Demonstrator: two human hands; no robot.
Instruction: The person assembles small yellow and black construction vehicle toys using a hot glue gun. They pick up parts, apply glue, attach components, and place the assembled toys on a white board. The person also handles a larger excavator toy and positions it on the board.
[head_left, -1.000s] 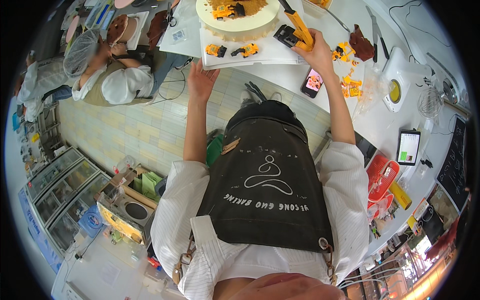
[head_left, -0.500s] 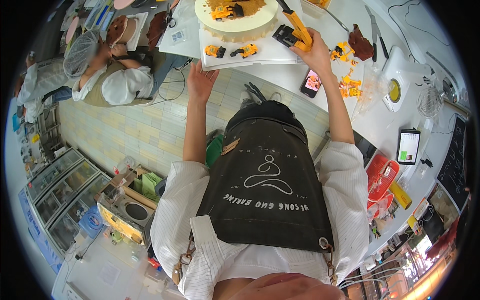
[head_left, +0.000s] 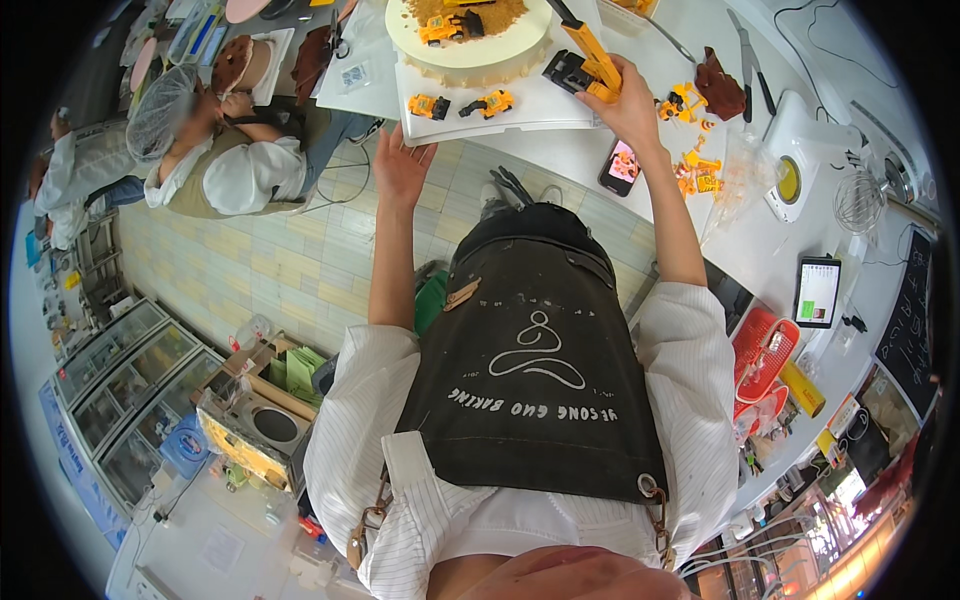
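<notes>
My right hand (head_left: pixel 630 108) is closed round a yellow and black toy excavator (head_left: pixel 598 62), its long arm pointing up and away. It is held just right of a round pale cake (head_left: pixel 480 68) topped with brown crumbs and a small yellow toy loader (head_left: pixel 440 29). My left hand (head_left: pixel 402 172) is palm up with its fingers stretched out at the near left edge of the white cake board (head_left: pixel 545 108); whether the fingertips touch it is hard to see. Two small toy vehicles, a yellow and black one (head_left: pixel 428 106) and a loader (head_left: pixel 488 103), stand on the board before the cake.
Right of the board are a phone (head_left: pixel 620 168), yellow toy pieces (head_left: pixel 700 175), a brown crumpled piece (head_left: pixel 724 84), long knives (head_left: pixel 747 75), a kitchen scale (head_left: pixel 790 185) and a whisk (head_left: pixel 858 203). To the left, a person in a hairnet (head_left: pixel 230 170) sits beside another cake (head_left: pixel 238 68).
Almost nothing differs. The cake and the toy excavator appear shifted very slightly left in the view; both hands keep their poses.
</notes>
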